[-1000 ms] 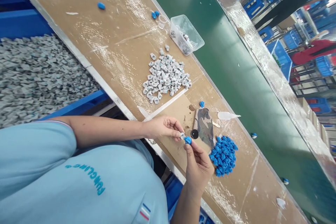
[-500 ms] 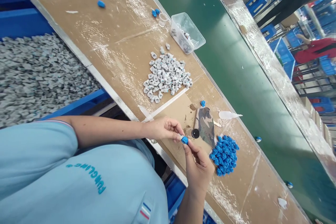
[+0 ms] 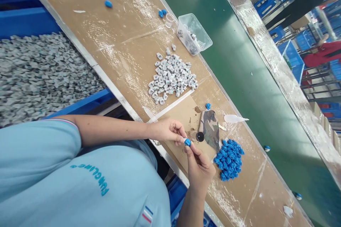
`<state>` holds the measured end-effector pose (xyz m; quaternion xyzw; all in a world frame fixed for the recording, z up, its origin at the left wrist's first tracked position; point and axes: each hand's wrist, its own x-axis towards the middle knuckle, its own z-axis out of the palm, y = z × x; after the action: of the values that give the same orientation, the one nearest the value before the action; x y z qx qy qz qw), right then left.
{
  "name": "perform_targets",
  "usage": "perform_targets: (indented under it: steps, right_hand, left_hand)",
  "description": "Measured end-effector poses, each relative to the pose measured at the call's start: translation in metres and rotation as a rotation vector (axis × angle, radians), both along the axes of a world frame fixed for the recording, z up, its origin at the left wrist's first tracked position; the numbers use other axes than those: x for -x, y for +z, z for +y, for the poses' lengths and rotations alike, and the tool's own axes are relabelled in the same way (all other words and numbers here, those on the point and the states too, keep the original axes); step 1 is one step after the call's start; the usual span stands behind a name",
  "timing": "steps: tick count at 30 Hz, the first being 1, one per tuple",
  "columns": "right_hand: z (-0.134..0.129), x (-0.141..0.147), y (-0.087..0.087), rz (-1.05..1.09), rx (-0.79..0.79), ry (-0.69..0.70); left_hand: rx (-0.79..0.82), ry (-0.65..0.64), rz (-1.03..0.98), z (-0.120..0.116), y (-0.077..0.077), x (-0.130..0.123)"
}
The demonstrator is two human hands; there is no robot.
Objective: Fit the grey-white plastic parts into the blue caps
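Observation:
Over the brown board, both my hands meet at one small blue plastic piece (image 3: 188, 142). My left hand (image 3: 169, 130) is closed in a pinch at its left side, where a sliver of pale grey shows between the fingertips. From below right, my right hand (image 3: 200, 166) pinches the blue piece between thumb and fingers. A pile of similar blue pieces (image 3: 229, 159) lies just right of my right hand. Farther up the table is a heap of small light-grey plastic pieces (image 3: 173, 78). Close beyond my fingers are a small round black-topped container (image 3: 199, 136) and a camouflage-patterned flat item (image 3: 210, 127).
A clear plastic box (image 3: 193, 35) with small parts stands at the table's far edge beside a clear cup (image 3: 169, 20). Beyond runs a green conveyor belt (image 3: 239, 64) carrying blue-and-white pieces. A blue crate (image 3: 77, 103) of grey pieces is at left. People stand beyond the belt.
The view has shifted slightly, so the table appears a little farther right. The blue piece has turned slightly between my fingers; both hands keep their hold.

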<state>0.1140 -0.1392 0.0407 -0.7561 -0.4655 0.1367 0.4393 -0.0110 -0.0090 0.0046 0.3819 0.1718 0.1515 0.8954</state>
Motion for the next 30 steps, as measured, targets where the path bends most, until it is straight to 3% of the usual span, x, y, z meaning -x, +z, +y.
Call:
perform_targets:
  steps: [3, 6, 15, 22, 27, 30]
  right_hand:
    - [0.002, -0.011, 0.014, -0.132, 0.074, 0.192]
    - [0.006, -0.016, 0.022, -0.169, 0.128, 0.227]
    - [0.003, 0.010, -0.007, 0.127, 0.005, -0.083]
    - [-0.002, 0.007, -0.010, 0.127, 0.022, -0.078]
    - [-0.004, 0.009, -0.021, 0.223, -0.002, -0.154]
    - [-0.008, 0.013, -0.031, 0.300, -0.043, -0.238]
  left_hand:
    - [-0.005, -0.051, 0.027, -0.002, -0.002, -0.001]
    - [0.004, -0.060, 0.040, -0.003, -0.002, -0.001]
    - [0.078, -0.025, 0.027, 0.004, 0.002, 0.000]
    - [0.073, -0.086, 0.073, 0.004, 0.000, -0.001]
    - [-0.002, -0.059, 0.065, 0.003, 0.000, -0.004]
    - [-0.150, -0.100, 0.053, 0.002, -0.001, -0.004]
